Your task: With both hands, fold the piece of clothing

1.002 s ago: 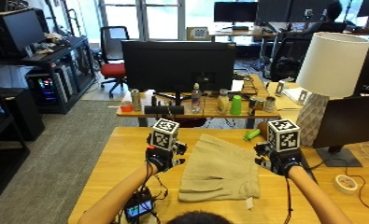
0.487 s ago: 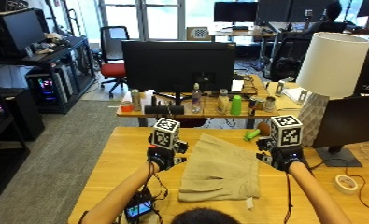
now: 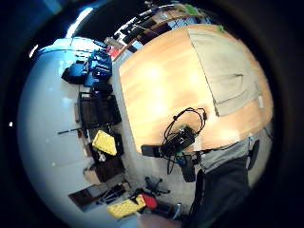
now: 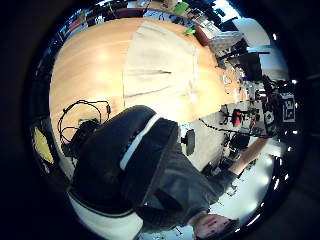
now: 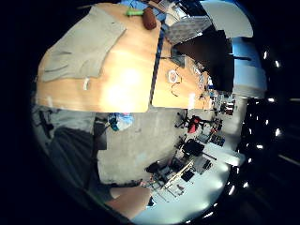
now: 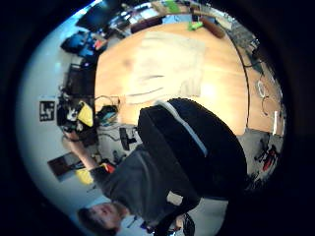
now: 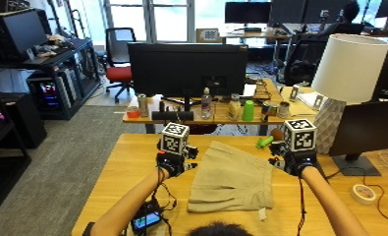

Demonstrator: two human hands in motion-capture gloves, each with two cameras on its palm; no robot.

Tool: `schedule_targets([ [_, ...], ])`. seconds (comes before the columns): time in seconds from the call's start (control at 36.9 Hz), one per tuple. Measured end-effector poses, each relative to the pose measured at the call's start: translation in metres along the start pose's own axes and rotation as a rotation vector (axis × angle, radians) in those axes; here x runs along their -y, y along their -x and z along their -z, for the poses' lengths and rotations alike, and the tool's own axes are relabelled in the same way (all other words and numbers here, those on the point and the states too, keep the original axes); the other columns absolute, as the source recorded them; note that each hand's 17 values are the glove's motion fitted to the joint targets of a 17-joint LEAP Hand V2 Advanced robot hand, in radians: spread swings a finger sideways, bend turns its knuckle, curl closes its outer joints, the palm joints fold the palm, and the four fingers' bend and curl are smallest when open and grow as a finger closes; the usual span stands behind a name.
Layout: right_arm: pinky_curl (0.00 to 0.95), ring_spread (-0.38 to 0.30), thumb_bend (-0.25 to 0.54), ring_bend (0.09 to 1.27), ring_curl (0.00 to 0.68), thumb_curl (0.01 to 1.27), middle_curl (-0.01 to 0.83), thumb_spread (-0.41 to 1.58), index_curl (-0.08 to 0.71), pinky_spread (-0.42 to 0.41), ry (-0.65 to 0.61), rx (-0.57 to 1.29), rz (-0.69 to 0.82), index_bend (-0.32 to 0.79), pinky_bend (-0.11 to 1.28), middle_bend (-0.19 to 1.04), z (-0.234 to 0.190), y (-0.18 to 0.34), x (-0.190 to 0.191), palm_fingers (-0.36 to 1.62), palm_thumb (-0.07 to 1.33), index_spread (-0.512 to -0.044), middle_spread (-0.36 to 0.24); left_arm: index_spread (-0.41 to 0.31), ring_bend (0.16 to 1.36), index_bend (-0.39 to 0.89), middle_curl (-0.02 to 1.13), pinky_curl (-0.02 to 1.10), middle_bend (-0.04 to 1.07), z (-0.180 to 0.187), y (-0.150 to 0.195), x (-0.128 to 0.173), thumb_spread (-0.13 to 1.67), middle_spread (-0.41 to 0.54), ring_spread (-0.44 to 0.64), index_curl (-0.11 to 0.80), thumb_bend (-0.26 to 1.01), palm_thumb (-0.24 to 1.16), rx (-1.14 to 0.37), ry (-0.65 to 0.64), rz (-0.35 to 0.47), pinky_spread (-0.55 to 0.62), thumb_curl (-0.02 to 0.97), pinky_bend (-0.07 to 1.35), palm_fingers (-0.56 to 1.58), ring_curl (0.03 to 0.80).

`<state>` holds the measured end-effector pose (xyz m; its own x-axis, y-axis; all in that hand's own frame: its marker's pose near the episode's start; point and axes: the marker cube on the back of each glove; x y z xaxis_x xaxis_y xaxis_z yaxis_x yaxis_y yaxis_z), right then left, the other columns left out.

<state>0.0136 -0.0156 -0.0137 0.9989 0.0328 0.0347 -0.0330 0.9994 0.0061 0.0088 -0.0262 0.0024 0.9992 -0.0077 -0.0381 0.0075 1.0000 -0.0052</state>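
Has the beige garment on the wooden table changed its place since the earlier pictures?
No. The beige garment lies as before, its far corner near the green object on the wooden table.

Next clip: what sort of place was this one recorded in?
Most likely an open office or lab: a wooden table with a beige garment stands among desks with monitors, an office chair and a lamp.

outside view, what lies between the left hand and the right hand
The beige piece of clothing lies flat on the wooden table between the left hand and the right hand; the outside view shows it.
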Motion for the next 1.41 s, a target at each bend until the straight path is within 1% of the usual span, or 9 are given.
schedule_targets([
  [0.16, 0.316, 0.061, -0.006, 0.43, 0.253, 0.16, 0.309, 1.23, 0.187, 0.185, 0.006, 0.01, -0.022, 0.12, 0.51, 0.22, -0.001, -0.006, 0.003, 0.19, 0.3, -0.368, -0.049, 0.041, 0.63, 0.15, 0.24, 0.28, 0.19, 0.0, 0.002, 0.006, 1.02, 0.246, 0.39, 0.23, -0.02, 0.03, -0.017, -0.007, 0.014, 0.41, 0.207, 0.43, 0.0, 0.23],
  [0.27, 0.32, 0.061, -0.011, 0.43, 0.261, 0.17, 0.317, 1.24, 0.191, 0.185, 0.0, 0.006, -0.033, 0.12, 0.51, 0.22, 0.001, -0.009, 0.002, 0.19, 0.3, -0.368, -0.049, 0.041, 0.64, 0.14, 0.24, 0.29, 0.19, 0.003, 0.003, 0.008, 1.03, 0.246, 0.39, 0.235, -0.02, 0.03, -0.016, -0.01, 0.04, 0.41, 0.214, 0.43, -0.01, 0.234],
  [0.41, 0.328, 0.061, -0.013, 0.44, 0.27, 0.17, 0.326, 1.24, 0.19, 0.185, -0.023, 0.016, -0.046, 0.11, 0.52, 0.22, 0.006, -0.012, 0.0, 0.19, 0.31, -0.365, -0.049, 0.041, 0.65, 0.11, 0.24, 0.31, 0.17, 0.01, 0.003, 0.015, 1.03, 0.253, 0.39, 0.227, -0.02, 0.03, -0.043, -0.028, 0.059, 0.41, 0.222, 0.48, -0.02, 0.241],
  [0.54, 0.334, 0.061, -0.015, 0.45, 0.278, 0.17, 0.332, 1.24, 0.188, 0.185, -0.039, 0.027, -0.053, 0.11, 0.53, 0.22, 0.01, -0.012, 0.003, 0.18, 0.3, -0.359, -0.049, 0.035, 0.67, 0.08, 0.25, 0.33, 0.17, 0.019, -0.003, 0.016, 1.02, 0.258, 0.39, 0.207, -0.02, 0.03, -0.086, -0.048, 0.047, 0.42, 0.229, 0.54, -0.04, 0.249],
  [0.68, 0.34, 0.061, -0.017, 0.47, 0.286, 0.18, 0.339, 1.24, 0.181, 0.184, -0.04, 0.008, -0.068, 0.1, 0.54, 0.22, 0.009, -0.014, 0.011, 0.18, 0.3, -0.36, -0.041, 0.028, 0.66, 0.09, 0.25, 0.34, 0.18, 0.024, -0.01, 0.017, 1.02, 0.26, 0.4, 0.193, -0.02, 0.03, -0.099, -0.082, 0.024, 0.43, 0.236, 0.58, -0.05, 0.249],
  [0.89, 0.349, 0.06, -0.016, 0.49, 0.3, 0.18, 0.345, 1.23, 0.175, 0.185, -0.025, 0.017, -0.064, 0.1, 0.56, 0.21, 0.004, -0.011, 0.02, 0.18, 0.3, -0.36, -0.038, 0.023, 0.65, 0.1, 0.27, 0.34, 0.18, 0.016, -0.014, 0.027, 1.02, 0.268, 0.43, 0.186, -0.02, 0.05, -0.113, -0.066, 0.013, 0.45, 0.245, 0.59, -0.06, 0.249],
  [1.14, 0.354, 0.06, -0.016, 0.51, 0.309, 0.19, 0.352, 1.23, 0.171, 0.184, 0.021, 0.006, -0.041, 0.1, 0.58, 0.21, -0.017, -0.002, 0.033, 0.18, 0.29, -0.359, -0.037, 0.021, 0.64, 0.12, 0.27, 0.34, 0.18, 0.0, -0.033, 0.03, 1.03, 0.282, 0.45, 0.189, -0.02, 0.06, -0.109, -0.041, -0.045, 0.45, 0.25, 0.59, -0.07, 0.243],
  [1.33, 0.355, 0.06, -0.013, 0.51, 0.311, 0.19, 0.356, 1.23, 0.17, 0.18, 0.056, 0.004, 0.003, 0.1, 0.58, 0.21, -0.037, 0.008, 0.051, 0.18, 0.3, -0.359, -0.036, 0.02, 0.62, 0.13, 0.26, 0.34, 0.17, -0.016, -0.046, 0.05, 1.03, 0.296, 0.46, 0.195, -0.02, 0.08, -0.096, -0.056, -0.122, 0.46, 0.256, 0.58, -0.08, 0.24],
  [1.41, 0.356, 0.057, 0.01, 0.52, 0.314, 0.21, 0.357, 1.22, 0.169, 0.18, 0.059, 0.007, 0.018, 0.1, 0.58, 0.21, -0.05, 0.012, 0.062, 0.18, 0.36, -0.359, -0.036, 0.014, 0.62, 0.15, 0.26, 0.33, 0.16, -0.028, -0.052, 0.057, 1.03, 0.299, 0.47, 0.205, -0.02, 0.09, -0.094, -0.038, -0.147, 0.47, 0.259, 0.56, -0.08, 0.238],
])
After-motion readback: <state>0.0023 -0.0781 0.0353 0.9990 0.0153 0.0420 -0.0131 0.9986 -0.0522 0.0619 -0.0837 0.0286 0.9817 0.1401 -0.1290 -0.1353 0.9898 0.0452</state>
